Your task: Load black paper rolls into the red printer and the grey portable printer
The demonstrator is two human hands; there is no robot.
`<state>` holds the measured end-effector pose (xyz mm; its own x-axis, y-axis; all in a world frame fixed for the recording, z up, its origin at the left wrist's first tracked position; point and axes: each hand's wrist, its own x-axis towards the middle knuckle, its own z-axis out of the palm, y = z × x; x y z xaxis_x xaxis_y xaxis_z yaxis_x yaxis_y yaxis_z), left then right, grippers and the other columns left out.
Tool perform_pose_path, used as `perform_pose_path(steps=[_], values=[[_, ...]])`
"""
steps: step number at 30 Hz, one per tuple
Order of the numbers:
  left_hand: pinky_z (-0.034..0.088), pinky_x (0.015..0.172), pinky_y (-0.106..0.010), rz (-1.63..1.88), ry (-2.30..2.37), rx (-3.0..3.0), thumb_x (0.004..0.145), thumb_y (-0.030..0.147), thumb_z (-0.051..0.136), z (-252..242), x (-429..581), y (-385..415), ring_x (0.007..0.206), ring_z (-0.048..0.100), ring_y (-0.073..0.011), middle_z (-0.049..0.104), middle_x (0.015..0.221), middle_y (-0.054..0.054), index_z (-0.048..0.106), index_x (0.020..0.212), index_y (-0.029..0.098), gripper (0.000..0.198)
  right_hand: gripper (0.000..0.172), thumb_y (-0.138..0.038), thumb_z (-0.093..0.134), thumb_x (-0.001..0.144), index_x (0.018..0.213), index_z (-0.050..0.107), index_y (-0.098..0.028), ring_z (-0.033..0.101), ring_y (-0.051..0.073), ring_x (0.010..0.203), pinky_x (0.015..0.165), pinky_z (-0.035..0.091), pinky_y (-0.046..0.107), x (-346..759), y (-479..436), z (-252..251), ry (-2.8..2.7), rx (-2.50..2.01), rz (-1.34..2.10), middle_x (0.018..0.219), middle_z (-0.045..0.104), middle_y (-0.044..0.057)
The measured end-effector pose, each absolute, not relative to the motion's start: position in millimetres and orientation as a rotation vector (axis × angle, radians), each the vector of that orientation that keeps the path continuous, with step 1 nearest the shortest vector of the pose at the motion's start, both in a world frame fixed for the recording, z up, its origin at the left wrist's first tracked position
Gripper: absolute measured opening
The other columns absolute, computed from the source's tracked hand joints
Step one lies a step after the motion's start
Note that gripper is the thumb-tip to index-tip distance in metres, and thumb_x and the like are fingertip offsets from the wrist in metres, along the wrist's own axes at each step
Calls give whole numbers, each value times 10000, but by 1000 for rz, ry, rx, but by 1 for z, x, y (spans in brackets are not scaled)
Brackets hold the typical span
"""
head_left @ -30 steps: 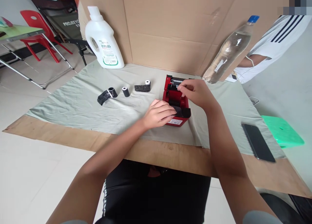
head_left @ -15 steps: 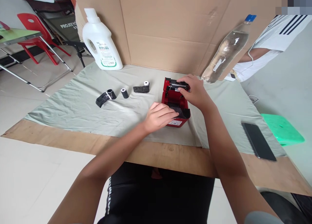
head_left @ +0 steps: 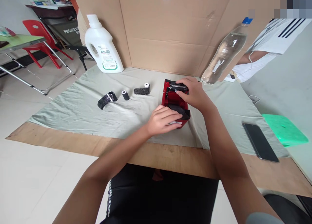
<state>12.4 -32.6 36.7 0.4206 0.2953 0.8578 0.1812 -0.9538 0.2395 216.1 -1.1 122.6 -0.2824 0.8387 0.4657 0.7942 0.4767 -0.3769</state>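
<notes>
A small red and black receipt printer [head_left: 175, 98] stands on the cloth with its lid [head_left: 177, 86] raised. My right hand [head_left: 193, 91] grips that lid from the right, thumb on the near side and fingers over the far side. At the printer's front, my left hand [head_left: 164, 120] is closed around the edge, its fingers over the dark strip [head_left: 179, 111] there. Part of the front label is covered by these fingers. To the left lie three small dark rolls: one partly unwound [head_left: 142, 90], one upright and tight [head_left: 125, 95], and one with a crumpled tail [head_left: 107, 99].
A white detergent bottle [head_left: 103, 48] and a tilted clear water bottle [head_left: 225, 53] stand before a cardboard panel [head_left: 168, 32]. A phone [head_left: 260, 142] lies at the right, near a green stool [head_left: 285, 129]. Another person's white sleeve [head_left: 275, 38] shows behind the panel.
My left hand has shifted slightly to the right along the printer's front, with its fingers lower over the label. My right hand stays on the lid. The view has tilted a little.
</notes>
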Motion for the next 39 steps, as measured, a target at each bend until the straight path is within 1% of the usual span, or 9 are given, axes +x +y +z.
perform_pose_path(steps=[3,5,8,12,15,19,25,33,39], values=[[507,845,-366,1405,626,2276,1088,430,402,58,7,-7,892,739,-203,810,1002,-67,788,1032,226,440,312,-310,572,908,1195,680,-253,564,366,1216,1068,368,587,216,0,122,-2097,-1351,93,1264,693,110],[528,799,-332,1102,673,2220,1049,437,490,73,6,16,827,739,-197,809,917,-34,798,910,230,396,301,-303,570,910,1183,684,-249,569,366,1213,1063,372,589,215,-1,122,-2090,-1357,90,1257,696,113],[501,680,-301,772,662,2240,935,422,667,88,8,45,666,681,-177,765,762,15,802,828,232,257,286,-296,568,911,1164,686,-236,578,363,1213,1054,390,577,216,-2,124,-2086,-1353,106,1258,696,117],[461,646,-292,672,680,2322,939,364,629,94,13,57,580,607,-155,724,689,29,805,837,235,241,269,-297,567,918,1149,689,-234,586,351,1221,1044,420,553,219,-3,126,-2067,-1359,187,1254,701,108],[478,711,-303,634,747,2455,968,328,559,90,19,56,682,658,-183,771,800,2,803,883,253,269,259,-285,565,918,1136,694,-228,603,336,1183,1044,423,540,221,-1,125,-2054,-1336,209,1217,708,101],[506,791,-299,580,714,2418,997,292,478,84,26,55,851,714,-198,803,919,-24,781,904,224,324,258,-274,567,916,1132,698,-225,607,327,1160,1023,432,517,222,1,123,-2044,-1306,215,1191,710,98],[477,750,-298,494,740,2583,884,130,518,88,30,52,786,664,-189,762,854,-50,714,779,179,227,259,-250,559,915,1132,698,-228,611,323,1124,987,429,500,223,0,123,-2036,-1304,239,1187,713,99],[475,997,-351,211,970,2670,883,169,524,99,37,47,1057,680,-243,767,1015,-57,717,985,216,223,250,-217,576,907,1124,699,-225,603,322,1130,980,417,489,221,2,123,-2038,-1306,231,1190,708,101],[451,1046,-395,183,958,2695,876,188,569,101,34,46,1113,683,-266,775,1083,-73,721,995,215,195,255,-215,554,919,1133,694,-218,602,321,1136,963,422,483,221,2,123,-2050,-1294,247,1193,704,107]])
